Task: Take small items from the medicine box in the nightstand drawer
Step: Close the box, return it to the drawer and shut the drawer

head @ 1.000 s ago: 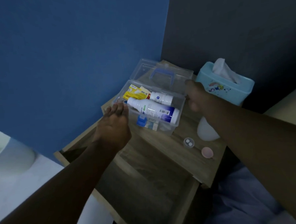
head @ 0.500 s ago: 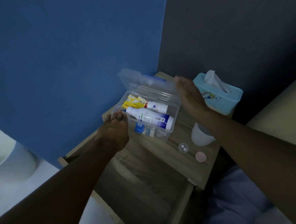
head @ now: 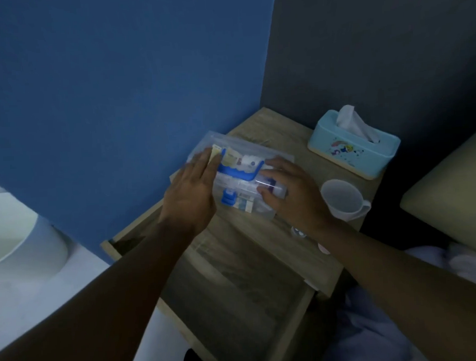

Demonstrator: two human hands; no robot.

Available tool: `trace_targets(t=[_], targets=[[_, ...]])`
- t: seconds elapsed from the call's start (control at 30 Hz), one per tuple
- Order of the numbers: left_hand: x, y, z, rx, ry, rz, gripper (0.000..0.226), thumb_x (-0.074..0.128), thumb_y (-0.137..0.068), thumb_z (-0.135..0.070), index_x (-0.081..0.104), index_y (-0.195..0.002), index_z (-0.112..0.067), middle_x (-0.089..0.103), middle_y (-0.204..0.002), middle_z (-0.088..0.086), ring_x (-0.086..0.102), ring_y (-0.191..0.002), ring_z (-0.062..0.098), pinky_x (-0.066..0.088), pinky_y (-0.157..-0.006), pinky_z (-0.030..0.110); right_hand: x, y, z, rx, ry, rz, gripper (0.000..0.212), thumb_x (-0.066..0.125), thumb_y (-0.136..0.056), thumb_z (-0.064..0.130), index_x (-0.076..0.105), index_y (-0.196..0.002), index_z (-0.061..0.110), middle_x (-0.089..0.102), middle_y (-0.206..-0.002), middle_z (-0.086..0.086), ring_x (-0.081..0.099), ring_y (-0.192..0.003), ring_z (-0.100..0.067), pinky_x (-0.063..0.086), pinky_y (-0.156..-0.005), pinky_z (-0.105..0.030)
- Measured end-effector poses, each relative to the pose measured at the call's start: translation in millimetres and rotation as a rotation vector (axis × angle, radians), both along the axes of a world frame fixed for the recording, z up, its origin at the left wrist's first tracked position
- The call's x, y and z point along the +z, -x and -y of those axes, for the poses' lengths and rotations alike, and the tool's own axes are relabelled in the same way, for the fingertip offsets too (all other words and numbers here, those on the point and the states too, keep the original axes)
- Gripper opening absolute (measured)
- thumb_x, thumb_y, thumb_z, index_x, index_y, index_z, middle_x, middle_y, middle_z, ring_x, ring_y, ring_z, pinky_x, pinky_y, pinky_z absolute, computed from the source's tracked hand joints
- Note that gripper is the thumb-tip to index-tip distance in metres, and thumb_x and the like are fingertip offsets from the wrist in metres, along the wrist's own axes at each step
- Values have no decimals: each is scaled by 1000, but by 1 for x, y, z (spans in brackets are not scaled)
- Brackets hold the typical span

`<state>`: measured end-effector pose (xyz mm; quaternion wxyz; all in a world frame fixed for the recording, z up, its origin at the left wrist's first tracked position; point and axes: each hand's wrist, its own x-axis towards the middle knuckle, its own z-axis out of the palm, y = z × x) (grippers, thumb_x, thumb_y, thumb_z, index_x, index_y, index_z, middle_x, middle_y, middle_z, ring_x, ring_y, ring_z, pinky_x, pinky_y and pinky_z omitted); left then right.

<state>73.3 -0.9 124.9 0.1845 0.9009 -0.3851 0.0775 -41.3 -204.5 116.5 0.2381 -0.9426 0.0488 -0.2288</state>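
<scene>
Both hands lie flat, clutching nothing: left hand and right hand press the medicine box lid. Light, slick, rigid plastic; its blue handle, between the hands, looks the surest hold.

Clear medicine box with blue handle, lid down, on nightstand top, drawer open below

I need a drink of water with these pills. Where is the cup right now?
The cup stands on the nightstand top at the right of the head view, just right of the right hand and in front of the tissue box.
</scene>
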Motion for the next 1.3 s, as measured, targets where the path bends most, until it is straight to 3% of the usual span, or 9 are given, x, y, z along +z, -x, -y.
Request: trace_targets(t=[0.1,0.43,0.5,0.63,0.73,0.8,0.97,1.17,1.3], targets=[[-15,-6,3,11,-147,-57,87,47,-85,-1,-1,-157,-17,-4,-167,5,-3,-153,21,5,-122,37,-7,4,-2,17,-27,-31,42,65,-94,23,61,-133,8,59,-142,-9,48,-138,-19,46,-109,-46],[-25,-5,12,51,-58,-210,95,50,-81,6,-4,-156,-17,-9,-166,3,-9,-153,18,8,-121,31,-12,7,-5,28,101,17,39,65,-96,15,60,-131,1,59,-139,-16,50,-137,-26,40,-114,-51],[-24,-1,7,18,39,-261,93,53,-81,6,3,-157,-17,-5,-167,2,-4,-153,18,11,-124,34,-9,7,-5,23,115,8,38,65,-95,16,61,-130,1,60,-138,-16,51,-136,-27,41,-113,-50],[-39,26,-7,112,272,-243,79,60,-84,-2,25,-152,-22,21,-162,0,22,-148,16,29,-116,35,-7,6,-4,24,103,-7,38,67,-93,15,62,-128,0,61,-137,-16,53,-134,-27,43,-112,-50],[-59,44,-8,130,289,-303,65,63,-86,-12,36,-143,-26,41,-148,-1,42,-135,15,43,-106,33,-8,6,-3,27,92,-6,38,69,-92,15,62,-127,1,62,-136,-16,54,-133,-27,44,-111,-50],[-66,45,-3,147,248,-383,59,64,-88,-23,37,-141,-30,48,-142,-1,50,-128,17,43,-96,30,-8,5,-3,26,94,-9,38,68,-93,14,62,-128,1,62,-136,-16,53,-134,-27,45,-110,-51],[-64,38,14,212,131,-369,50,66,-88,-27,46,-134,-25,57,-132,3,58,-117,20,48,-89,31,-12,5,-2,21,107,5,37,67,-94,16,63,-128,3,62,-136,-15,54,-134,-25,45,-110,-49],[-53,22,14,172,118,-325,26,55,-95,-32,57,-119,-21,63,-113,2,61,-94,15,54,-79,33,-11,6,-1,29,74,23,36,68,-94,15,63,-127,2,63,-135,-14,53,-134,-24,44,-112,-47],[-52,19,1,93,167,-242,25,52,-96,-37,61,-113,-21,67,-104,1,64,-87,12,57,-76,36,-8,8,-4,32,32,21,36,69,-93,13,63,-127,2,62,-136,-14,53,-135,-24,41,-114,-46]])
